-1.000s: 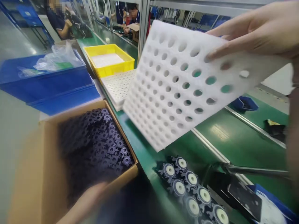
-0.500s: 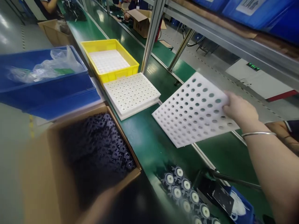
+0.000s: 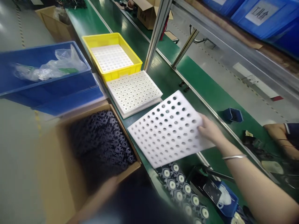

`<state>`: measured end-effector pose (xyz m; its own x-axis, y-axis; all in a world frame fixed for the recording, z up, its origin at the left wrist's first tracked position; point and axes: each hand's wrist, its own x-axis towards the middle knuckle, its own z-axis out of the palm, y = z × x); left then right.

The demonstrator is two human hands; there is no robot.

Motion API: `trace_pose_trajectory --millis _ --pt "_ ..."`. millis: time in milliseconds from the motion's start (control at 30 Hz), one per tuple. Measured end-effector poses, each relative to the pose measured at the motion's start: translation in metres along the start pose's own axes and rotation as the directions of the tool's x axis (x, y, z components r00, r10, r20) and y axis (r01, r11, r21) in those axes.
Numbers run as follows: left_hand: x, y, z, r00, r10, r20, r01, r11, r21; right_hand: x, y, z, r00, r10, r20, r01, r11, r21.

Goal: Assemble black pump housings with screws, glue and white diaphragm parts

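My right hand (image 3: 209,129) grips the right edge of a white perforated tray (image 3: 163,130), which is tilted above the green bench. Rows of round holes cover the tray, and I see nothing seated in them. Behind it lie stacked white trays (image 3: 135,90), the top one filled with pale round rings. Part of my left arm or hand (image 3: 100,197) shows blurred at the near edge of a cardboard box; its fingers cannot be made out. Many dark plastic parts (image 3: 109,140) fill that box. Below the held tray, dark parts with white round centres (image 3: 179,186) stand in rows.
A yellow bin (image 3: 123,73) holding a white tray stands behind the stack. On the left is a blue crate (image 3: 46,90) with plastic bags. A metal post (image 3: 157,37) rises beside the bench (image 3: 149,163). Another person's arm (image 3: 277,137) is at far right.
My right hand has brought the perforated tray left and down, nearer the rows of dark parts. The camera view has shifted slightly. My left arm remains by the cardboard box.
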<state>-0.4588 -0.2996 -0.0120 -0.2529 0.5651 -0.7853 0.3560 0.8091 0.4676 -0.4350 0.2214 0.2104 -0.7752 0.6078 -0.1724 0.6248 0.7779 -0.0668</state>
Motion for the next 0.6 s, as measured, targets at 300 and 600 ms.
trace_pose_trajectory --millis 300,600 --pt "-0.009 0.018 -0.003 1.0 -0.026 0.007 0.025 0.999 0.029 -0.014 0.058 -0.028 0.95 0.145 -0.277 -0.225 0.932 -0.285" --pt "-0.012 0.02 -0.001 1.0 -0.015 0.026 0.014 0.999 0.031 -0.025 0.025 -0.065 0.88 -0.063 -0.47 -0.225 0.818 -0.53"
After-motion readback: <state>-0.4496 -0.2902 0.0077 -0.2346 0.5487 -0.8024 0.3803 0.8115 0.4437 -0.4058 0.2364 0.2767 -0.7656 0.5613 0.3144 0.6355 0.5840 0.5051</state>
